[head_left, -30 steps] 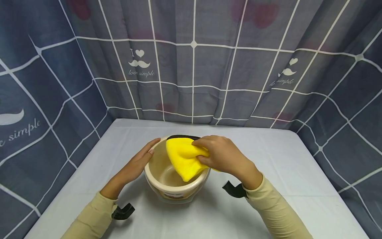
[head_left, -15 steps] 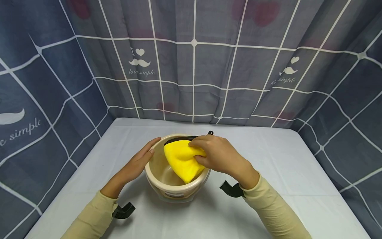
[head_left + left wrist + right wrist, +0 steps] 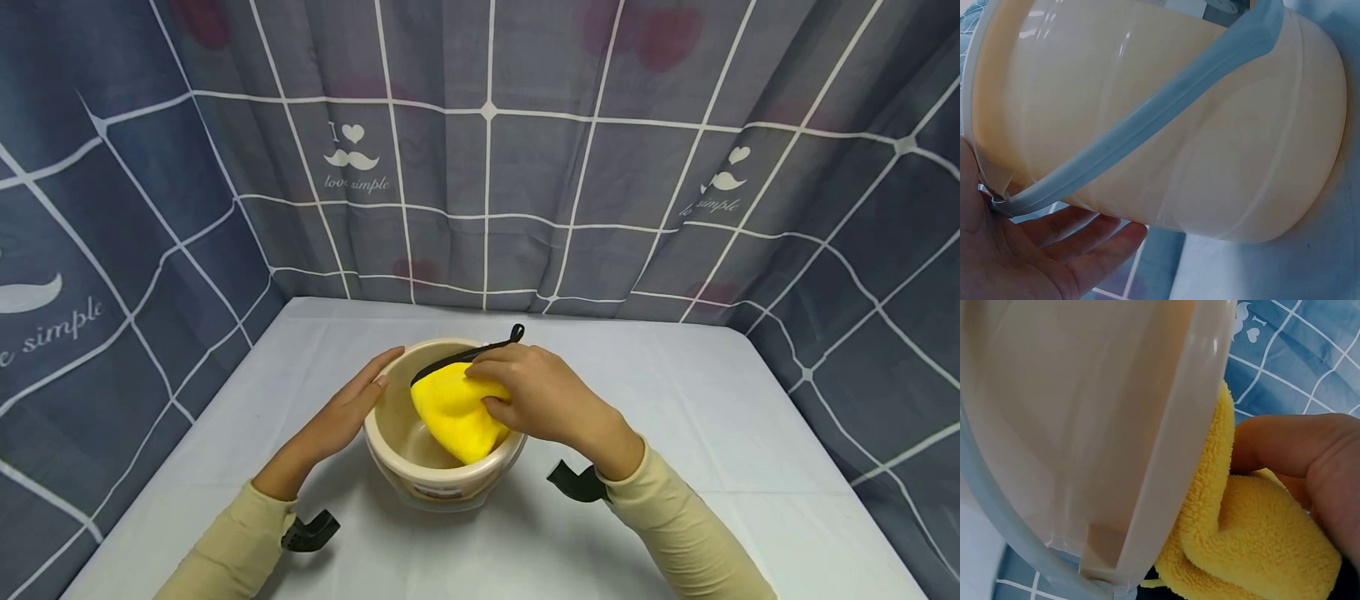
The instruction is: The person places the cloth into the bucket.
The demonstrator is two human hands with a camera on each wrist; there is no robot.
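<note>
A cream plastic bucket [image 3: 442,477] stands upright on the white-covered table. My left hand [image 3: 345,417] rests against its left side, thumb at the rim and fingers fairly straight along the outer wall, as the left wrist view also shows. With fingers and thumb, my right hand [image 3: 551,396] pinches a plush yellow cloth [image 3: 453,412] edged in black, a small black loop [image 3: 517,332] sticking up at its far corner. The cloth hangs over the right rim and into the bucket. In the right wrist view the folded yellow cloth [image 3: 1266,531] lies against the rim.
A grey carrying handle [image 3: 1147,112] hangs down along the bucket's outside. White cloth [image 3: 712,400] covers the table. Grey-blue checked curtains [image 3: 525,183] enclose it at the back and both sides. Black curved mounts [image 3: 577,482] jut from both wrists.
My right hand has moved slightly left with the yellow cloth, which sits a little lower in the bucket. Its black loop has come into sight. The left hand and bucket stay put.
</note>
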